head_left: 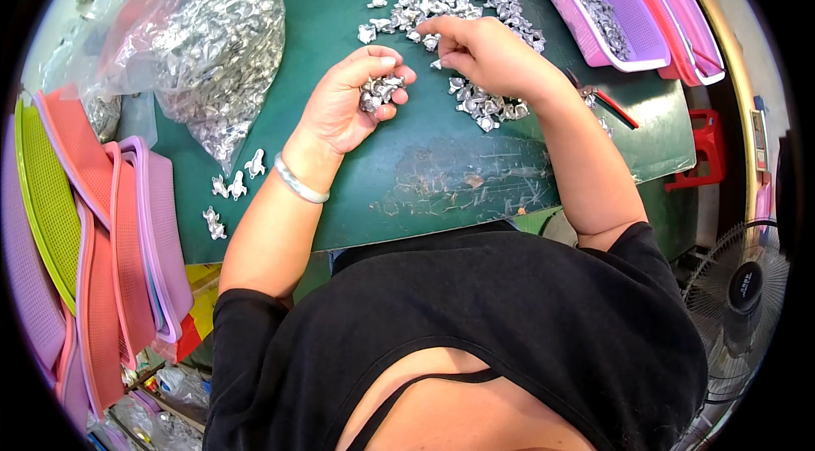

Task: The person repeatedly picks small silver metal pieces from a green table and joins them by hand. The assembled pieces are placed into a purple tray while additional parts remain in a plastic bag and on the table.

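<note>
My left hand [346, 99] is palm up above the green table, its fingers curled round a clump of small silver metal castings [380, 93]. A pale bangle circles that wrist. To its right, my right hand [486, 50] hangs over the near left part of a loose pile of the same castings [501, 3]. Its index finger reaches out to a casting at the pile's edge, while the thumb and other fingers are bent in. What those bent fingers hold, if anything, is too small to make out.
A big clear bag of castings [225, 52] stands at the left, with several loose castings [236, 185] near it. Stacked plastic baskets [127, 256] lean at the left edge. A purple basket [632, 14] holds castings at far right, near red-handled pliers [617, 109]. A fan [743, 298] stands lower right.
</note>
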The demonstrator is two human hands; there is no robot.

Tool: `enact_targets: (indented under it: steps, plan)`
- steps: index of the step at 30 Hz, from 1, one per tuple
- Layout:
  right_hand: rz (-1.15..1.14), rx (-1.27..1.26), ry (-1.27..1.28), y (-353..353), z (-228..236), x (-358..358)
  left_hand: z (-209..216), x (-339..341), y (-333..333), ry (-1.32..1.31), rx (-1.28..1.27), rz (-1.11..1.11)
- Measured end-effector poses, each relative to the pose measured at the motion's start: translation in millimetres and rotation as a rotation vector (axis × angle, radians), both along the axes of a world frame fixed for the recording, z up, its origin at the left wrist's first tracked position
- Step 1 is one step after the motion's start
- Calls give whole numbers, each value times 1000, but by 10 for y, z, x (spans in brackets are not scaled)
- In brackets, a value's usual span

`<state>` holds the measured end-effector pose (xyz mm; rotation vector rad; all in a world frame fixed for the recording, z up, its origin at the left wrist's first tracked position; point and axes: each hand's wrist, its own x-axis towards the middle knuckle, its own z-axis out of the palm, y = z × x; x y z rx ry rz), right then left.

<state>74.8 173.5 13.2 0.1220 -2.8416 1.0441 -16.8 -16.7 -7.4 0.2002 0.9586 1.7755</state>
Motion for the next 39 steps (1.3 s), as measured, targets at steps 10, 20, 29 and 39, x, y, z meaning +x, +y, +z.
enact_targets:
  steps: [10, 20, 29, 39]
  plan:
    - [46, -521, -15, -95, 58, -2, 61, 129, 47, 256, -228, -30]
    - [28, -622, -27, -109, -6, -23, 62, 131, 39, 234, -201, -60]
    - [50, -596, 11, -115, -18, -27, 48, 119, 29, 239, -195, -51]
    - [52, -553, 16, -124, 27, -6, 47, 123, 47, 217, -199, -7]
